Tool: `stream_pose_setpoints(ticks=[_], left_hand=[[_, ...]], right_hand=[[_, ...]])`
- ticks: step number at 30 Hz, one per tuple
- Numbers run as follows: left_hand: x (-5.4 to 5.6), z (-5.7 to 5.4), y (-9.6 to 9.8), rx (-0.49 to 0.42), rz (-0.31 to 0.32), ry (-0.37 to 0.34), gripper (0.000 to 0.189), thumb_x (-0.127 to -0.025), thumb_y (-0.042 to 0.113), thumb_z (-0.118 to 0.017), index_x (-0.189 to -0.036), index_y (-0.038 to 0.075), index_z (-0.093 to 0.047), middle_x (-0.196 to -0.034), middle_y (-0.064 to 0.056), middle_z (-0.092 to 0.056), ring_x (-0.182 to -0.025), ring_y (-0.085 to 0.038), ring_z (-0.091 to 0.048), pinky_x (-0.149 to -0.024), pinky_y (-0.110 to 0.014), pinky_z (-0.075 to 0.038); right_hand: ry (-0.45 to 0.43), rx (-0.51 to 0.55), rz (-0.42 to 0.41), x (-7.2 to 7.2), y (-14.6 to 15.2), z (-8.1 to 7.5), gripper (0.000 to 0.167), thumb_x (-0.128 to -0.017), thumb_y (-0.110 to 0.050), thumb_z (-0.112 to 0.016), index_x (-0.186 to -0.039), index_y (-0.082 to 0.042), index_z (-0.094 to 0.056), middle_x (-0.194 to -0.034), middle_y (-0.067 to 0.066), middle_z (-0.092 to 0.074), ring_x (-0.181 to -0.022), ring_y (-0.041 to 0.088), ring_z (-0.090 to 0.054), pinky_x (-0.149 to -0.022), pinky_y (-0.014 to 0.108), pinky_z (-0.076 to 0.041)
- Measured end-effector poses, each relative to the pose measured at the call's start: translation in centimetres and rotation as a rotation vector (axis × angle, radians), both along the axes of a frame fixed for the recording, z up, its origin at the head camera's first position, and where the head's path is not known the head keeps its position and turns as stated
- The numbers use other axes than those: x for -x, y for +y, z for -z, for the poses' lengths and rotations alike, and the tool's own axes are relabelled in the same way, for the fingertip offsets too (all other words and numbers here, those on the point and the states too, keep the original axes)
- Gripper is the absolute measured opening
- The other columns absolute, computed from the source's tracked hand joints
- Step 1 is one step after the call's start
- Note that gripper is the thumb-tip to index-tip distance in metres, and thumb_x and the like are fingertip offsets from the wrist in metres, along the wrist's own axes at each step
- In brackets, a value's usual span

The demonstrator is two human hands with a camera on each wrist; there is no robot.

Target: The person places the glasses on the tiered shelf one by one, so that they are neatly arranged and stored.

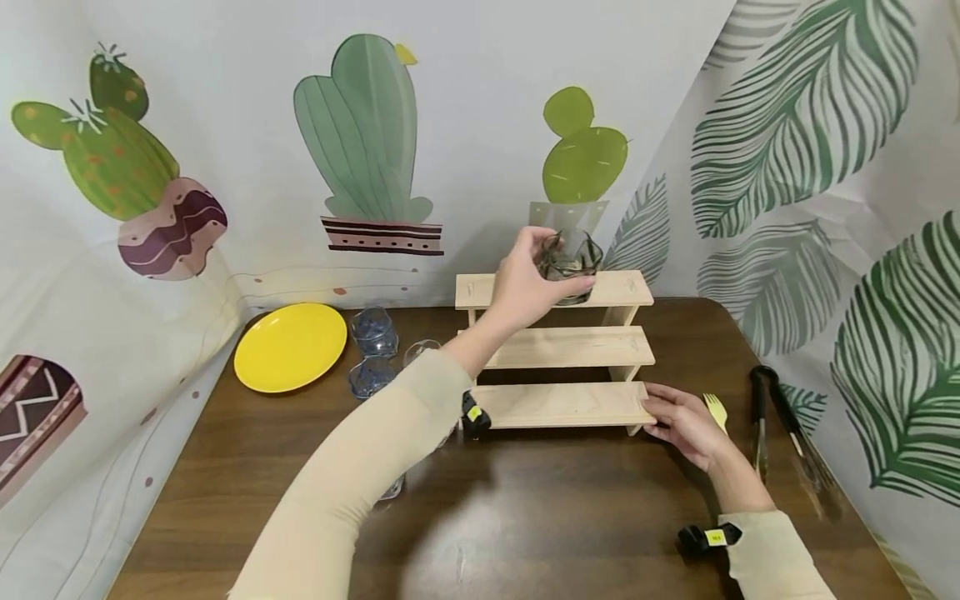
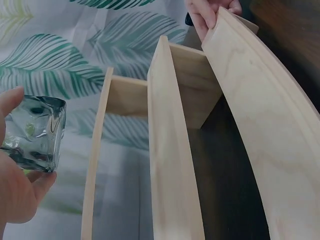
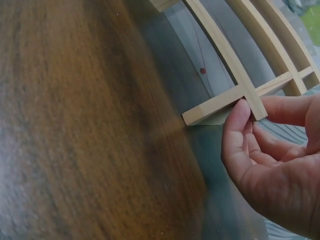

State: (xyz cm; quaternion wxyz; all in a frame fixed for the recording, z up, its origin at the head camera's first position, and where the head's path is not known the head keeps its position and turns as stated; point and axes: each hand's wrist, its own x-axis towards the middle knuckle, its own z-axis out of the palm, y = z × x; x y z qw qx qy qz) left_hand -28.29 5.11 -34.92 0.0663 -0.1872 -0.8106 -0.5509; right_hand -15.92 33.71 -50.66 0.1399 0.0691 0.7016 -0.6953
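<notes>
My left hand (image 1: 523, 283) grips a dark-tinted drinking glass (image 1: 573, 265) above the top step of a three-step wooden rack (image 1: 562, 404). In the left wrist view the glass (image 2: 36, 132) is clear with a grey-green tint, held between thumb and fingers, apart from the wood. My right hand (image 1: 686, 421) pinches the right end of the lowest step. In the right wrist view, the right hand's (image 3: 275, 145) thumb and fingers close round that board's end, beside the rack's leg (image 3: 212, 105).
A yellow plate (image 1: 291, 347) lies at the back left. Blue glasses (image 1: 375, 332) and a clear glass (image 1: 422, 352) stand beside it, partly behind my left arm. To the right lie a yellow fork (image 1: 716, 410) and black-handled utensils (image 1: 787, 417). A printed cloth (image 1: 480, 125) hangs behind the table.
</notes>
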Motion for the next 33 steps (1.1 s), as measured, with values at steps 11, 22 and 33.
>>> stream_pose_setpoints(ticks=[11, 22, 33], left_hand=[[1.3, 0.8, 5.6, 0.078, -0.033, 0.026, 0.079, -0.078, 0.047, -0.091, -0.138, 0.021, -0.048, -0.139, 0.003, -0.061, -0.120, -0.015, -0.061, -0.091, -0.029, -0.049], [1.7, 1.3, 7.5, 0.131, -0.064, -0.031, 0.080, -0.078, 0.048, -0.091, -0.139, 0.020, -0.047, -0.138, 0.003, -0.060, -0.120, -0.018, -0.061, -0.093, -0.029, -0.048], [1.7, 1.3, 7.4, 0.186, -0.001, -0.035, 0.091, -0.081, 0.055, -0.086, -0.151, 0.021, -0.040, -0.148, 0.005, -0.054, -0.129, -0.018, -0.056, -0.101, -0.033, -0.048]], right_hand=[[0.008, 0.021, 0.000, 0.1, 0.1, 0.3, 0.066, -0.107, -0.013, -0.057, -0.156, 0.014, -0.023, -0.117, 0.005, -0.060, -0.096, 0.013, -0.063, -0.077, 0.026, -0.057], [0.008, 0.013, -0.004, 0.4, 0.1, 0.5, 0.065, -0.107, -0.014, -0.058, -0.156, 0.013, -0.024, -0.120, 0.008, -0.059, -0.098, 0.014, -0.063, -0.077, 0.027, -0.057], [0.002, 0.010, 0.003, 0.1, 0.2, 0.5, 0.065, -0.107, -0.015, -0.058, -0.156, 0.013, -0.025, -0.121, 0.010, -0.058, -0.097, 0.014, -0.063, -0.077, 0.027, -0.057]])
